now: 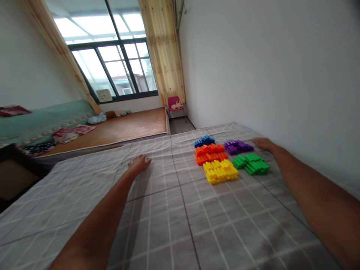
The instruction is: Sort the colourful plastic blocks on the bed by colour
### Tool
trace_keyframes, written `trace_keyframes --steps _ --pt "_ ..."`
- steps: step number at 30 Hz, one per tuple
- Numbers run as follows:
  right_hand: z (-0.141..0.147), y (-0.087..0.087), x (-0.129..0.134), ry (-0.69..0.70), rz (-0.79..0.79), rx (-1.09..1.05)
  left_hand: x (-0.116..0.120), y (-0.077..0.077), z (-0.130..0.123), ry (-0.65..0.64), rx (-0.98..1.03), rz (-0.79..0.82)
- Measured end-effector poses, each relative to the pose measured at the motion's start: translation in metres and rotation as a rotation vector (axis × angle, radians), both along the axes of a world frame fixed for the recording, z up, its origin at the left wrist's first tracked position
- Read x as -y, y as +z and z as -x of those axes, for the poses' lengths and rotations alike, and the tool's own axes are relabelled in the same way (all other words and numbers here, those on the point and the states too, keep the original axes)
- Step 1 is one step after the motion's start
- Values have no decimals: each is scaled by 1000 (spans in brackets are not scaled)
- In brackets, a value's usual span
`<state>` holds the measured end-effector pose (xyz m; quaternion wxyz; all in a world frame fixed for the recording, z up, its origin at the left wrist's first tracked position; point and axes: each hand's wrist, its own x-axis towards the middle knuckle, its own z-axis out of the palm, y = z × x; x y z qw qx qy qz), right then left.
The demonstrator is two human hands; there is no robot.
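At the left edge of the frame, a dark-framed panel (14, 172) stands beside the grey checked cloth (160, 217) that covers the broad surface across the lower frame. Above it, at the upper left, a mint-green cover (56, 118) runs along the wall, with a red-and-white cloth (71, 134) and a pale blue cloth (97, 118) on the brown mat (132, 123) in front. Behind the mat is a dark-framed window (112, 56), a pale square item (104, 95) at its lower left corner.

Left of centre, the left hand (140, 164) rests on the checked cloth, open and holding nothing, fingers spread. Further right, at the upper centre, a yellow curtain (165, 52) hangs over a pink chair (174, 103).

Right of centre lie the grouped plastic pieces: blue pieces (204, 141) farthest back, orange pieces (210, 153) in front of them, yellow pieces (221, 171) nearest. Just right of these are purple pieces (238, 146), with green pieces (251, 164) in front. The right hand (263, 144) is beside the purple pieces, apart from them, low on the cloth near the white wall (267, 67); its fingers are too blurred to tell how far they open.
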<state>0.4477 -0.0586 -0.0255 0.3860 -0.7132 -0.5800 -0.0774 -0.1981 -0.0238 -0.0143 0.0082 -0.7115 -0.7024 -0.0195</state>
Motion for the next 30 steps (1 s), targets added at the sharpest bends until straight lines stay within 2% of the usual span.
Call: trace_keyframes --steps 2,5,9,10,13,15,18,21,26,30 --pt "3 0 -8 104 122 -109 3 14 -48 -189 55 -154" --pt "12 -10 -15 216 287 -364 21 33 -145 -605 213 -248" --pt "26 -20 -15 305 235 -575 59 53 -273 -1169 353 -205" --pt "29 -20 -15 330 223 -611 69 56 -300 -1271 363 -179" --pt "35 -17 -15 383 276 -663 93 57 -364 -1464 268 -75" --pt "38 -15 -16 405 335 -646 102 52 -392 -1528 125 1" --pt "39 -12 -20 420 405 -545 105 40 -414 -1534 -45 29" --pt "42 -8 -21 444 469 -465 100 32 -417 -1462 -132 -12" --pt "67 9 -17 501 575 -409 95 37 -392 -1406 -153 -40" --pt "94 14 -20 649 586 -215 99 49 -362 -1392 -138 -64"
